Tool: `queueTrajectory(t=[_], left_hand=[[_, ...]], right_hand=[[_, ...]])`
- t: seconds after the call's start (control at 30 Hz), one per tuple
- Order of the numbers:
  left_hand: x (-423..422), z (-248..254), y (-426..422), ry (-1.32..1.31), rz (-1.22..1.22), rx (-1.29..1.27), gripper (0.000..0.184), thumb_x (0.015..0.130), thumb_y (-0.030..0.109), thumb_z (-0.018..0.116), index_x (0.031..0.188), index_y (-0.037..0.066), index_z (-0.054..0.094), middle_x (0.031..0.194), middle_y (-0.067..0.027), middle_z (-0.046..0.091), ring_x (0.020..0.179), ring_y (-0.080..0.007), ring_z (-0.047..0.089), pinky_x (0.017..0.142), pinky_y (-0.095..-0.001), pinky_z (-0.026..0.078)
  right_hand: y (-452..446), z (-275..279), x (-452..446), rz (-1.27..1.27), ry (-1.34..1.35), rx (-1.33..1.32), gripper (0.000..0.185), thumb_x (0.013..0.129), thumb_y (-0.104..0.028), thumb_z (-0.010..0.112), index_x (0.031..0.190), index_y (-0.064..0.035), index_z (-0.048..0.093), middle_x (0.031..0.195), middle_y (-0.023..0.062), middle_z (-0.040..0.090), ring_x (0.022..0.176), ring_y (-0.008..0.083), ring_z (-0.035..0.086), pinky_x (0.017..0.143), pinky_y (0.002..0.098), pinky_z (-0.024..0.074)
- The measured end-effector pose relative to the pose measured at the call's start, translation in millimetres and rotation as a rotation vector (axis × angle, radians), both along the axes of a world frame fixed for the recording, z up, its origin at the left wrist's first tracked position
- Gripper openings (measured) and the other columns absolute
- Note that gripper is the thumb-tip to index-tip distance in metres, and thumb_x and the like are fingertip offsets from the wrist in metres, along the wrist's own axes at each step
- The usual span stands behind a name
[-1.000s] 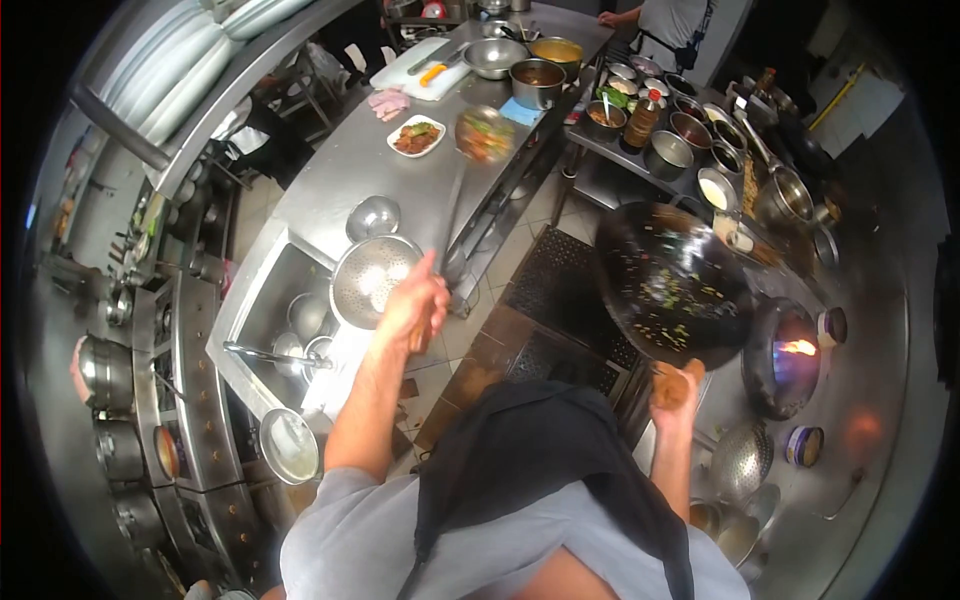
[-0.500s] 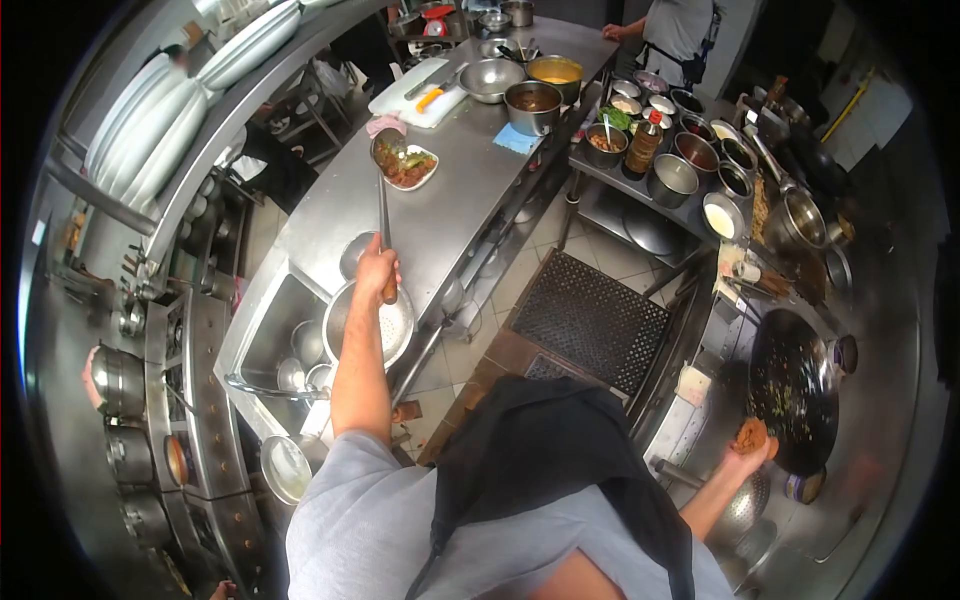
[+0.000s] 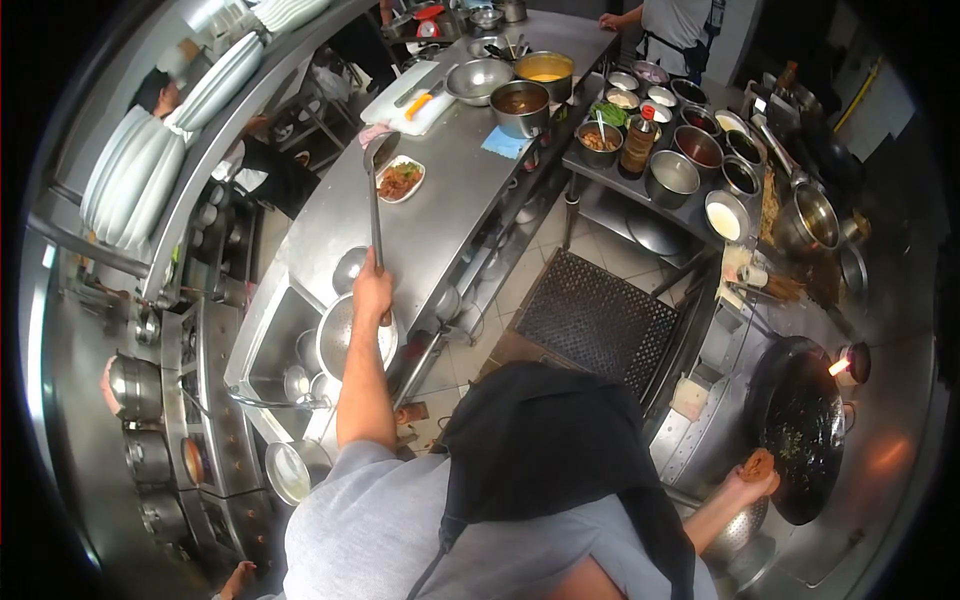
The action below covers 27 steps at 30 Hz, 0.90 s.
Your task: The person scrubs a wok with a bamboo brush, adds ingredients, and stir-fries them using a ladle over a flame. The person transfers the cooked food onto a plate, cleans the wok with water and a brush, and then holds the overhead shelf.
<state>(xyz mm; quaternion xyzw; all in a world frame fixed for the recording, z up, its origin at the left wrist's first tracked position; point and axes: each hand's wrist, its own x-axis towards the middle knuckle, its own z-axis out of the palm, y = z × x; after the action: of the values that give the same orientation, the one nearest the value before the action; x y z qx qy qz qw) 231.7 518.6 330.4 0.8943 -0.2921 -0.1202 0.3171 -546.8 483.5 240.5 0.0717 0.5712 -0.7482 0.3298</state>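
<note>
My left hand is closed round the wooden handle of a long ladle, above a perforated colander. The ladle's bowl is over the steel counter, at the upper left edge of a white dish of reddish-brown food with green bits. On the right, my right hand grips the cloth-wrapped handle of a black wok. The wok is tilted on the stove, with small food bits inside, and a flame shows near its upper right edge.
Pots and a cutting board with an orange-handled knife stand at the counter's back. Several sauce containers and a bottle fill the side table. A sink is at left. A co-worker stands at the back; another is beyond the plate shelf.
The ladle came over the dish, its food went in, and its bowl then shifted to the dish's upper left. The wok swung right and down onto the stove with my right hand.
</note>
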Motion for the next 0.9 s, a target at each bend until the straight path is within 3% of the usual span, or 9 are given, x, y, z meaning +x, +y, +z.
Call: queueTrajectory(t=[0.2,0.23,0.3,0.33,0.63,0.73,0.87,0.9], left_hand=[[-8,-5,10,-0.071,-0.031,0.046,0.064,0.087,0.009,0.048,0.148,0.005,0.032,0.088,-0.0196,0.064,0.079,-0.032,0.065,0.076,-0.0406,0.05],[-28,26,3,0.096,0.037,0.059,0.063,0.088,0.009,0.048,0.148,0.005,0.032,0.087,-0.0187,0.063,0.082,-0.0329,0.064,0.079,-0.041,0.049],[-8,-11,11,0.0,-0.003,0.034,0.063,0.088,0.01,0.048,0.148,0.005,0.031,0.086,-0.0188,0.063,0.082,-0.0331,0.064,0.079,-0.0415,0.049],[-9,-12,12,-0.099,-0.046,0.008,0.063,0.089,0.011,0.048,0.149,0.006,0.031,0.085,-0.0188,0.063,0.081,-0.0334,0.064,0.078,-0.0421,0.048],[-17,-25,18,-0.16,-0.001,0.127,0.062,0.089,0.016,0.051,0.148,0.01,0.033,0.096,-0.0222,0.066,0.091,-0.0373,0.064,0.081,-0.0435,0.047],[-15,-13,10,-0.083,-0.008,0.092,0.061,0.089,0.016,0.051,0.148,0.011,0.034,0.097,-0.0221,0.066,0.092,-0.037,0.064,0.081,-0.0439,0.047],[-16,-13,5,-0.112,-0.019,0.063,0.061,0.089,0.014,0.05,0.147,0.007,0.033,0.098,-0.0207,0.068,0.09,-0.0378,0.065,0.081,-0.0435,0.048],[-19,-13,5,-0.18,-0.031,0.069,0.061,0.089,0.014,0.051,0.147,0.004,0.033,0.09,-0.0188,0.068,0.084,-0.0337,0.066,0.079,-0.0415,0.049]], right_hand=[[-15,-22,-31,0.068,-0.008,0.013,0.029,0.077,-0.039,0.063,0.098,-0.02,0.06,0.094,-0.0024,0.065,0.067,0.0114,0.055,0.048,0.0256,0.0322],[-18,-24,-33,0.076,-0.008,-0.003,0.03,0.077,-0.04,0.062,0.1,-0.0197,0.061,0.096,-0.0022,0.065,0.067,0.0115,0.055,0.048,0.0257,0.0324],[-24,-23,-38,0.058,-0.044,0.015,0.031,0.079,-0.041,0.06,0.101,-0.0192,0.061,0.096,-0.0021,0.066,0.068,0.0117,0.055,0.048,0.0258,0.0324],[-28,-23,-38,0.038,-0.083,0.034,0.033,0.08,-0.042,0.058,0.103,-0.0187,0.062,0.097,-0.0019,0.066,0.069,0.0118,0.056,0.047,0.0258,0.0325],[-49,-27,-50,0.075,-0.123,-0.018,0.034,0.084,-0.044,0.052,0.102,-0.0172,0.063,0.092,-0.0027,0.065,0.069,0.013,0.056,0.049,0.0278,0.0347],[-55,-24,-44,0.096,-0.145,-0.016,0.033,0.083,-0.042,0.052,0.101,-0.0171,0.063,0.089,-0.003,0.064,0.069,0.0131,0.056,0.049,0.0282,0.0349],[-51,-19,-41,0.072,-0.145,-0.013,0.031,0.083,-0.041,0.053,0.1,-0.0171,0.063,0.088,-0.003,0.064,0.068,0.0132,0.055,0.049,0.0284,0.0352],[-54,-25,-50,0.092,-0.128,-0.01,0.031,0.083,-0.041,0.052,0.1,-0.0171,0.063,0.089,-0.0027,0.064,0.068,0.0133,0.055,0.049,0.0284,0.0354]])
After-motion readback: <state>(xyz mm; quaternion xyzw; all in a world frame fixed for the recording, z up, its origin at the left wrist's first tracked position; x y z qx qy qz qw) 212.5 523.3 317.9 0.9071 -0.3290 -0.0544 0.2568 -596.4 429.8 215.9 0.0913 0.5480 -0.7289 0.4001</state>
